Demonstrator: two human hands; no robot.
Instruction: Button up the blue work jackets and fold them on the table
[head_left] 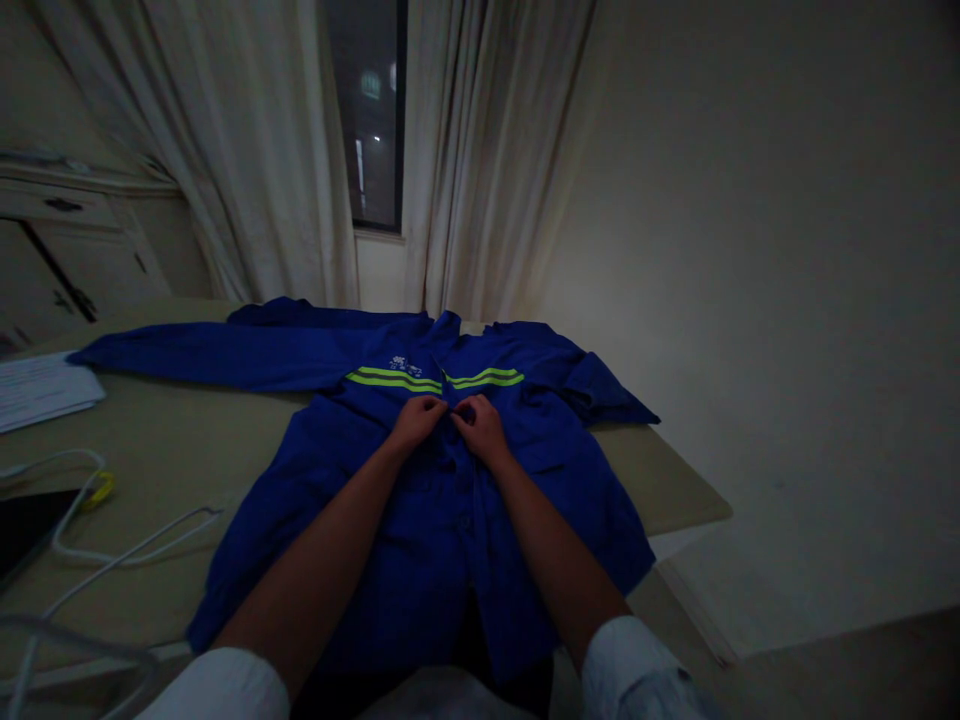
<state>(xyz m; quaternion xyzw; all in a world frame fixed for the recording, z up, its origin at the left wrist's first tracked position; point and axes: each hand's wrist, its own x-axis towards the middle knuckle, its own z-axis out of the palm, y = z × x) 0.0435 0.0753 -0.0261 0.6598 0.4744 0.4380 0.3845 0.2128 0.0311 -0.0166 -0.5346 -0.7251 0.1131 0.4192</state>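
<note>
A blue work jacket [360, 430] with yellow-green reflective stripes across the chest lies spread over the table, its collar at the far side and its lower hem hanging toward me. My left hand [420, 420] pinches the front edge just below the stripes. Close beside it, my right hand [480, 425] pinches the opposite front edge, fingertips nearly meeting the left ones. Whatever small part sits between the fingertips is too dark to make out. Lower down the front placket, a round button [463, 522] shows faintly.
On the table [172, 430], papers [49, 390] lie at the left, with a white cable [127, 558] and a dark flat device [30, 530] nearer me. Curtains [262, 150] and a window [371, 120] stand behind; a wall [787, 300] is at the right.
</note>
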